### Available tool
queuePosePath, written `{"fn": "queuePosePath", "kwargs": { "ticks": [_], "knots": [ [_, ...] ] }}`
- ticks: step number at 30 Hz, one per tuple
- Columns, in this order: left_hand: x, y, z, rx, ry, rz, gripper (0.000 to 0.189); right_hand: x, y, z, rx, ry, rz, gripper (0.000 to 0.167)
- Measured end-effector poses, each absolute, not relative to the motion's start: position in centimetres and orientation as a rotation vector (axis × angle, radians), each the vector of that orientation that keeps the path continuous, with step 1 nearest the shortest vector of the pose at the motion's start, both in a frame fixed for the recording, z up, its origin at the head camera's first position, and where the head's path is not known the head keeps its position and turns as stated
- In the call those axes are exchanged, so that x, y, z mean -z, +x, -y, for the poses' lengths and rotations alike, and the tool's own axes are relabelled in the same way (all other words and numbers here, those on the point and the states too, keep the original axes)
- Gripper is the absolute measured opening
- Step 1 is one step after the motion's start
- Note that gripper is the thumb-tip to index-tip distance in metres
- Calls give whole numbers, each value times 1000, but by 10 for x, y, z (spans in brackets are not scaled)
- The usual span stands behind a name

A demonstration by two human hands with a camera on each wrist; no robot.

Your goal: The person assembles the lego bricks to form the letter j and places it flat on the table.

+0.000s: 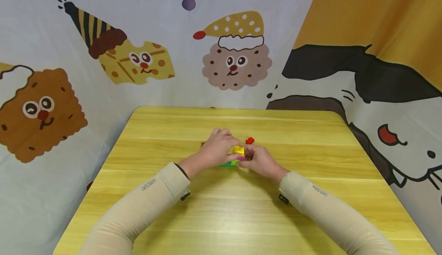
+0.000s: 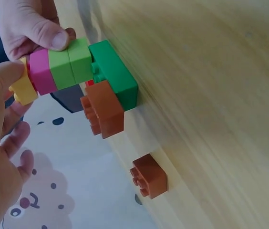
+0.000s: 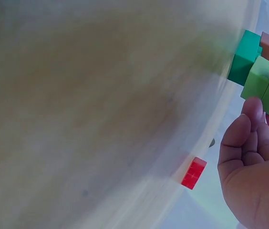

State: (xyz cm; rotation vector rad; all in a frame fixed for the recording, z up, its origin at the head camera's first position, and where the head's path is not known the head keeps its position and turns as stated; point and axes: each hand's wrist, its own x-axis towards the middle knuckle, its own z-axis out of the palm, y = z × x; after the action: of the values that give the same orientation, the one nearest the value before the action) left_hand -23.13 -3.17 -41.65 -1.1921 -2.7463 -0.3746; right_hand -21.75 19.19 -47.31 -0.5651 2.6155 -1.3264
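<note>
Stacked bricks stand on a dark green brick (image 2: 118,74): two light green bricks (image 2: 70,63), a magenta brick (image 2: 42,71) and a yellow brick (image 2: 25,88) on top. My left hand (image 1: 219,147) pinches the yellow brick, thumb on its near side. From the other side, my right hand (image 1: 260,161) holds the stack at the light green bricks, its thumb against them in the left wrist view. A brown brick (image 2: 104,109) sits on the dark green base beside the stack.
A loose brown brick (image 2: 150,176) lies on the wooden table (image 1: 221,216), left of the stack. Beyond my right hand lies a red brick (image 1: 250,140). A cloth with cartoon pictures (image 1: 155,93) hangs behind the table's far edge.
</note>
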Motion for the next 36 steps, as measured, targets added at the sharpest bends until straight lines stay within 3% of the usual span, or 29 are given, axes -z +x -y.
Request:
{"fn": "queuePosePath", "kwargs": {
  "ticks": [36],
  "knots": [
    [429,-238,50,486,-1310,2599,36,477,-220,-186,1256,-617,-2654,23]
  ]
}}
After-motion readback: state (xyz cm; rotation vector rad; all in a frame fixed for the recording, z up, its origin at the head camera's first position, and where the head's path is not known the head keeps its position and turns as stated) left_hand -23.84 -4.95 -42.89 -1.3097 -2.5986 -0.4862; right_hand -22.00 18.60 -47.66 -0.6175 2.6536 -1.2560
